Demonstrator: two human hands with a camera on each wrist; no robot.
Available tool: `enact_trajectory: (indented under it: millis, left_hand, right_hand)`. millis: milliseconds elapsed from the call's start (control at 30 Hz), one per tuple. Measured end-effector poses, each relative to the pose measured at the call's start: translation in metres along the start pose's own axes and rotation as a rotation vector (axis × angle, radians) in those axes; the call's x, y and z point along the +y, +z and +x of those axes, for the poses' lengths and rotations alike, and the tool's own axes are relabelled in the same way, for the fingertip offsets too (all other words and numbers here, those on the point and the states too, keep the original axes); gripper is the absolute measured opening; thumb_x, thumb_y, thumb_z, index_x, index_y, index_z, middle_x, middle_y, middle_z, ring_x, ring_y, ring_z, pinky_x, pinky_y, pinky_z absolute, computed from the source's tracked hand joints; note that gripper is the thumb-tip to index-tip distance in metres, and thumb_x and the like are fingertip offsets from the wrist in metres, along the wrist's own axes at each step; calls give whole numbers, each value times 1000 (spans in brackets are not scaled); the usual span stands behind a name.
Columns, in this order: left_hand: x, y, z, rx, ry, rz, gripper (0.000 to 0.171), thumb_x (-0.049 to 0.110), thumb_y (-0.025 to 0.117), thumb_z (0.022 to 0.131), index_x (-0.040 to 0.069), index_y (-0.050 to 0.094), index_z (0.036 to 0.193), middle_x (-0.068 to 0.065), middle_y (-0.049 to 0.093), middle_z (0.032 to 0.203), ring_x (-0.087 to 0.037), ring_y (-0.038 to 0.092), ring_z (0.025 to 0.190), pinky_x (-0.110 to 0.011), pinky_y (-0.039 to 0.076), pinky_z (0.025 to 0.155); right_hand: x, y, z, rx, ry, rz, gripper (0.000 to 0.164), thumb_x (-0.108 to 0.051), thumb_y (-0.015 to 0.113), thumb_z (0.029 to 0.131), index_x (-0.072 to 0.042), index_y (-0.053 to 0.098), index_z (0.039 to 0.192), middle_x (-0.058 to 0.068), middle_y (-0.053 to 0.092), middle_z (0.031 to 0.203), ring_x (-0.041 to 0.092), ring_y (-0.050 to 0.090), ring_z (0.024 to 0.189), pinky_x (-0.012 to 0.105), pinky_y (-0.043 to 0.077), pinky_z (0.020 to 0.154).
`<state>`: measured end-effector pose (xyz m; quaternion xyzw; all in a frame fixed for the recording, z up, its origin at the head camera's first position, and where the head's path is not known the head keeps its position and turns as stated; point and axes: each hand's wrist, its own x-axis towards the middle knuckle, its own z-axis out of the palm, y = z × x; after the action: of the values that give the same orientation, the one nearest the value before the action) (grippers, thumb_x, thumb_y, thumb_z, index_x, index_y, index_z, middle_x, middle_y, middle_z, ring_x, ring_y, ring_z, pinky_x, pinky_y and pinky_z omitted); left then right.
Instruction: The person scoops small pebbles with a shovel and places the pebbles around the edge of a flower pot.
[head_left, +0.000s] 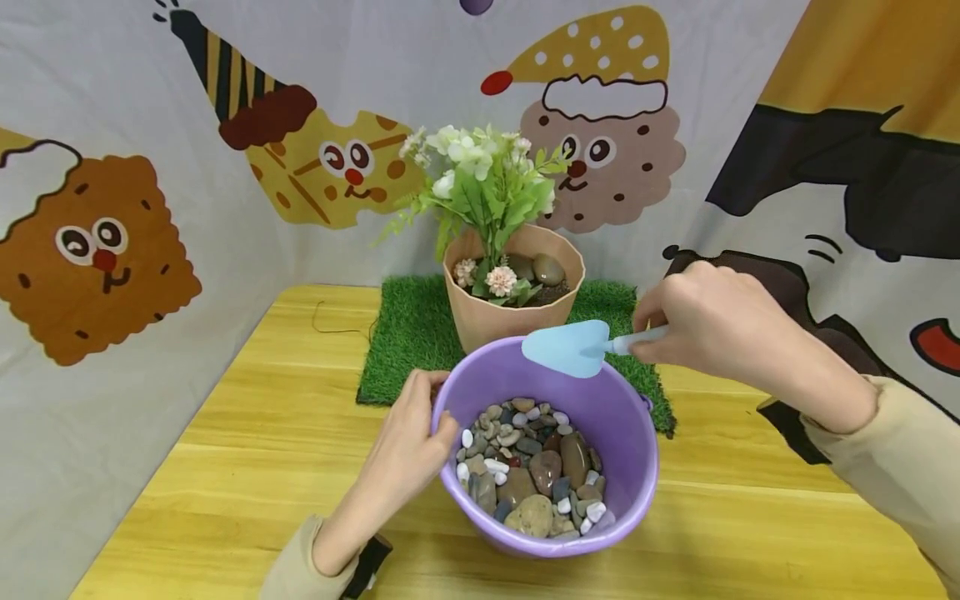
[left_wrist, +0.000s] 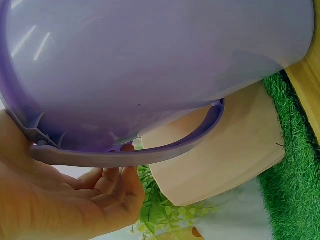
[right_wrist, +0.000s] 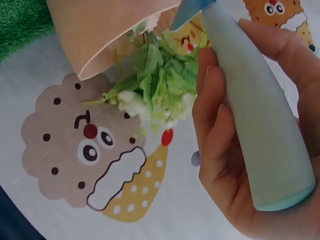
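A purple bucket stands tilted slightly toward me on the table, with wet pebbles of several colours and sizes at its bottom. My left hand grips its left rim, thumb over the inside and fingers outside. In the left wrist view, the fingers lie beside the bucket's lowered handle. Above the far rim, my right hand holds a light blue trowel by its pale handle. No stones show on the trowel's blade, which points left.
Behind the bucket, a peach flowerpot holds white flowers, greenery and a few large stones. It stands on a green turf mat on the wooden table. A curtain printed with cartoon biscuits hangs close behind.
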<state>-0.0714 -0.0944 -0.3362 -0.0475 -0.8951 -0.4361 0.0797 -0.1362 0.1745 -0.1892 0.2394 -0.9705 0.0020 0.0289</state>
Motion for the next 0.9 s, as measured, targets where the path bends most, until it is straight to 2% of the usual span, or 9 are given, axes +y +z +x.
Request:
enact_trajectory:
  millis: [100, 233, 400, 500, 700, 900]
  left_hand:
    - [0, 0, 0, -1, 2, -1, 47, 5, 57, 79, -1, 50, 125, -9, 56, 113, -23, 61, 99, -34, 56, 83]
    - [0, 0, 0, 1, 6, -3, 47, 5, 57, 79, -1, 50, 125, -10, 56, 112, -23, 61, 98, -35, 56, 83]
    - [0, 0, 0, 0, 2, -5, 47, 5, 57, 79, -1, 50, 125, -10, 56, 113, -23, 61, 99, -35, 56, 84]
    - [0, 0, 0, -3, -3, -7, 47, 5, 57, 79, -1, 50, 125, -10, 56, 113, -23, 61, 99, -35, 56, 83]
    - [0, 0, 0, -4, -1, -4, 47, 5, 57, 79, -2, 50, 125, -11, 56, 113, -24, 60, 100, -34, 56, 83]
    - [0, 0, 0, 1, -2, 4, 47, 5, 57, 79, -2, 50, 125, -11, 56, 113, -24, 60, 100, -35, 56, 83]
  right_hand:
    - [-6, 5, -3, 18, -46, -16, 10, -24, 74, 72, -26, 67, 65, -10, 55, 57, 8, 46, 49, 25, 35, 41]
    - [-12, 12, -4, 32, -90, -40, 18, -24, 73, 71, -28, 60, 58, -10, 47, 53, 9, 41, 47, 25, 29, 39]
    - [-19, 20, -3, 11, -105, -57, 25, -16, 69, 68, -25, 52, 51, -9, 36, 49, 10, 33, 46, 23, 21, 39]
    - [-22, 26, -2, 4, -120, -79, 29, -15, 70, 65, -23, 48, 48, -8, 35, 49, 10, 32, 46, 23, 21, 39]
    - [-30, 42, 0, 30, -208, -197, 30, -20, 78, 60, -21, 49, 51, -5, 46, 51, 14, 41, 44, 28, 34, 36]
    - [-45, 57, 3, -18, -263, -330, 34, -25, 82, 57, -19, 48, 53, -2, 50, 55, 16, 43, 45, 29, 38, 38]
